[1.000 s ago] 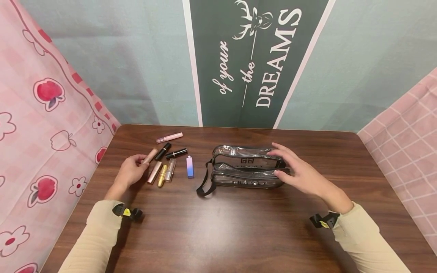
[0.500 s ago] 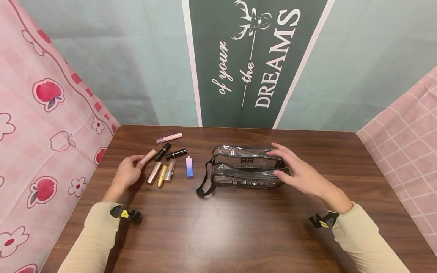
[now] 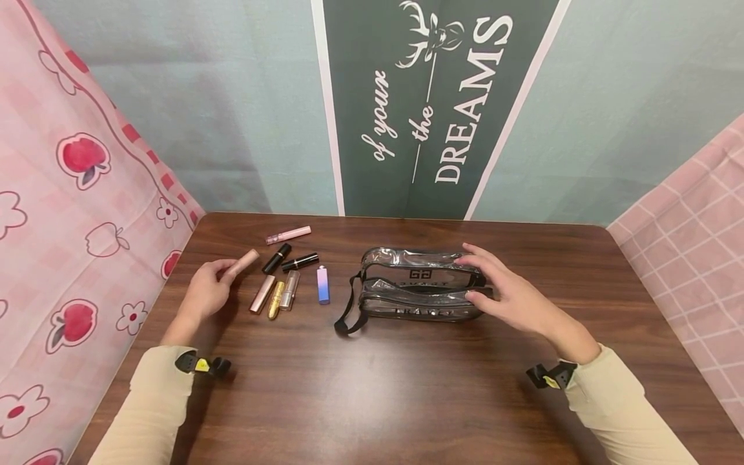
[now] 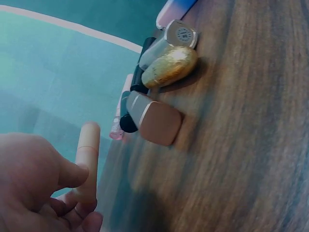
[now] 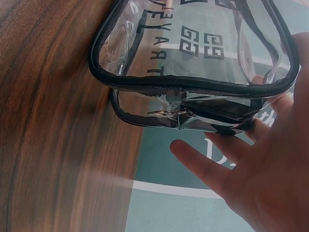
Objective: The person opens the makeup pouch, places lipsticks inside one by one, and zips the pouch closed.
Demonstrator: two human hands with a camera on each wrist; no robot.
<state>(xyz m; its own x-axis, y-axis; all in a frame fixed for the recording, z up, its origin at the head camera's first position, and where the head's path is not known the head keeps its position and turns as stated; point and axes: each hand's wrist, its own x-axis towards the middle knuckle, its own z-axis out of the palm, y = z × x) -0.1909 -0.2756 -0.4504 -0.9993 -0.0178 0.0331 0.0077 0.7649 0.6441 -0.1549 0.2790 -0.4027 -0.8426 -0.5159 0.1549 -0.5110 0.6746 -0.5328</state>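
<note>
My left hand (image 3: 206, 292) pinches a beige-pink tube (image 3: 243, 262) between thumb and fingers at the left of the table; the left wrist view shows the tube (image 4: 88, 159) upright in the grip. Right of it lie a rose-gold tube (image 3: 262, 294), a gold one (image 3: 276, 301) and a silver-pink one (image 3: 289, 290). Two black tubes (image 3: 300, 261) are just behind these. A clear pouch with black trim (image 3: 421, 311) stands mid-table, its top apart. My right hand (image 3: 511, 294), fingers spread, touches the pouch's right end; in the right wrist view the fingers rest against the pouch (image 5: 193, 89).
A pink tube (image 3: 289, 235) lies near the table's back edge, and a pink-and-blue tube (image 3: 323, 285) lies left of the pouch. The pouch's black strap (image 3: 347, 316) hangs onto the wooden table (image 3: 372, 394). Fabric curtains stand behind and at both sides.
My left hand has drawn the beige-pink tube leftward, away from the black tube and the others. My right hand and the pouch stay where they were.
</note>
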